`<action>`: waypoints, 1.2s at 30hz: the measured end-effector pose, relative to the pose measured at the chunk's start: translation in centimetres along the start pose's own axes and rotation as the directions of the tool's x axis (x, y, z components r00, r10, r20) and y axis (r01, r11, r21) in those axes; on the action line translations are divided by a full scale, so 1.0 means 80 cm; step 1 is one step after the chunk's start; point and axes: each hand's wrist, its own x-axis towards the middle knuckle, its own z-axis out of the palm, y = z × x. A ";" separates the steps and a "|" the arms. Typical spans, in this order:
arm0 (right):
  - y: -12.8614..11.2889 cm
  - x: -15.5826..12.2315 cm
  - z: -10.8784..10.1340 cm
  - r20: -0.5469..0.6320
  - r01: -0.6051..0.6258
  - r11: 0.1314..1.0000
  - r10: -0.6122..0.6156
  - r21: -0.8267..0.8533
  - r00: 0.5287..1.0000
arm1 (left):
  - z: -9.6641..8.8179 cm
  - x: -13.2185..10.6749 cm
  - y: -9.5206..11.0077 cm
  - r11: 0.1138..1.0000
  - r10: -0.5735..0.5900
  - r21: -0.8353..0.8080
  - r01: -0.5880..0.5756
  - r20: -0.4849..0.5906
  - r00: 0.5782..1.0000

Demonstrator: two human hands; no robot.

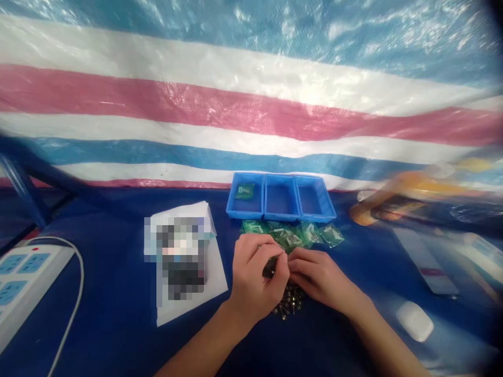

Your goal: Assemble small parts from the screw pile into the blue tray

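Observation:
My left hand (259, 272) is closed in a pinch, thumb against fingertips. My right hand (324, 277) meets it from the right with its fingers pressed together. Whatever the fingertips hold is too small or hidden to name. Right under both hands lies a pile of small brass-coloured metal pieces that look like screws (290, 303), partly covered by the fingers. Just beyond them, several small green clear bags (293, 236) with light pieces inside lie in a loose row. One more green bag (245, 191) rests in the left compartment of a blue three-part tray (263, 214).
On the left are a white sheet (216, 293) with a blurred-out picture and a white power strip (39, 283) with its cable. A white rounded case (415, 321) and a phone-like slab (426, 262) lie right. Behind hangs a striped plastic sheet (251, 110).

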 end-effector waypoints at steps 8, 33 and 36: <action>0.002 -0.009 0.008 -0.130 0.105 0.994 -0.106 -0.017 0.986 | -0.004 0.002 -0.001 0.992 -0.026 0.127 0.011 0.114 0.993; 0.014 -0.003 0.001 -0.244 -0.142 0.946 0.217 0.293 0.945 | 0.004 -0.010 -0.008 0.937 0.160 0.216 -0.275 0.436 0.886; 0.014 -0.002 0.003 -0.253 -0.153 0.940 0.235 0.305 0.939 | 0.005 -0.010 -0.011 0.954 0.111 0.207 -0.217 0.428 0.897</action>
